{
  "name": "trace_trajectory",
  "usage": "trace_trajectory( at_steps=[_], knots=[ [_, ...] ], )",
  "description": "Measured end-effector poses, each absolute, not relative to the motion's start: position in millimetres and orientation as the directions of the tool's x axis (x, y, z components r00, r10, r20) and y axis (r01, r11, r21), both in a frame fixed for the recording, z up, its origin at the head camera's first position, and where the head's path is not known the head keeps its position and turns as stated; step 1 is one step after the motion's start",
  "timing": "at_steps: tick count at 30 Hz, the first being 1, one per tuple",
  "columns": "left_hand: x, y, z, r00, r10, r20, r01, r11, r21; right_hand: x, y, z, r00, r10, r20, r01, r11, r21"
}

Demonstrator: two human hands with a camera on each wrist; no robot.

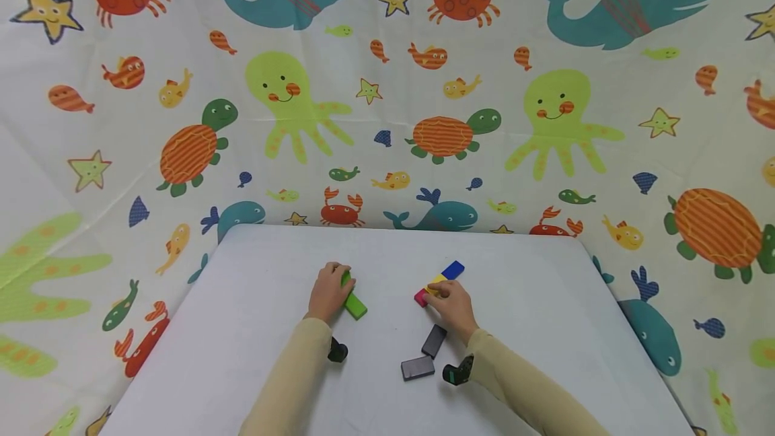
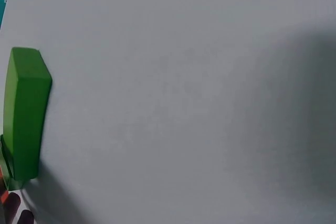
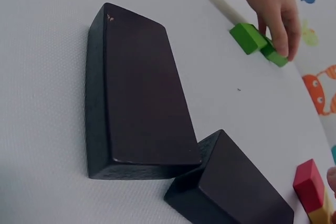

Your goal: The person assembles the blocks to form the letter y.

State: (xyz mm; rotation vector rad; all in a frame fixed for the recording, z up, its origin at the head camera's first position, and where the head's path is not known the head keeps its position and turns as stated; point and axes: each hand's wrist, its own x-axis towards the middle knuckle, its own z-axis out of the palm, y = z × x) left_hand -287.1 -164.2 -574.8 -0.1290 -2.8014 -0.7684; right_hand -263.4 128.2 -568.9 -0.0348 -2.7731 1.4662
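Two green blocks lie end to end left of the middle of the table. My left hand [image 1: 327, 293] reaches over the far green block [image 1: 346, 278] and pinches it, while the near green block [image 1: 356, 306] lies uncovered. My right hand [image 1: 455, 306] holds a yellow block [image 1: 437, 280] between thumb and fingers, partly hiding it. A red block [image 1: 420, 297] and a blue block [image 1: 453, 270] sit at either end of the yellow one, making a slanted row. In the right wrist view, the left hand's fingers [image 3: 281, 38] bend down over the far green block.
Two dark blocks, one upper [image 1: 434, 341] and one lower [image 1: 418, 369], lie nearly corner to corner beside my right wrist. They stand on a white table [image 1: 254, 355]. Behind it hangs a cloth [image 1: 387, 99] printed with sea animals.
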Motion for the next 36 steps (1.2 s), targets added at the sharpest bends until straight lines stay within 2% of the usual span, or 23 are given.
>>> trace_trajectory(
  at_steps=[6, 12, 16, 23, 33, 36],
  knots=[
    [-285.2, -165.0, -574.9, -0.964, 0.025, 0.265, 0.156, 0.859, 0.487, -261.9, 127.4, -569.7, -0.999, 0.024, 0.035, -0.016, 0.565, -0.825],
    [-284.2, -167.0, -572.1, -0.971, 0.049, 0.233, 0.16, 0.861, 0.484, -260.0, 128.3, -568.5, -0.997, 0.011, 0.07, -0.051, 0.58, -0.813],
    [-281.9, -169.7, -565.5, -0.975, 0.102, 0.199, 0.188, 0.856, 0.482, -258.7, 128.8, -567.0, -0.996, 0.0, 0.09, -0.073, 0.584, -0.809],
    [-281.5, -171.6, -560.1, -0.95, 0.203, 0.238, 0.291, 0.851, 0.437, -258.5, 128.6, -569.9, -0.996, 0.012, 0.091, -0.066, 0.593, -0.802],
    [-290.8, -156.5, -557.6, -0.964, 0.242, 0.11, 0.266, 0.885, 0.381, -259.3, 126.4, -571.6, -0.997, 0.039, 0.072, -0.035, 0.591, -0.806],
    [-290.8, -152.0, -558.3, -0.968, 0.222, 0.119, 0.252, 0.887, 0.387, -258.5, 126.5, -570.9, -0.995, 0.033, 0.094, -0.056, 0.597, -0.8]
  ],
)
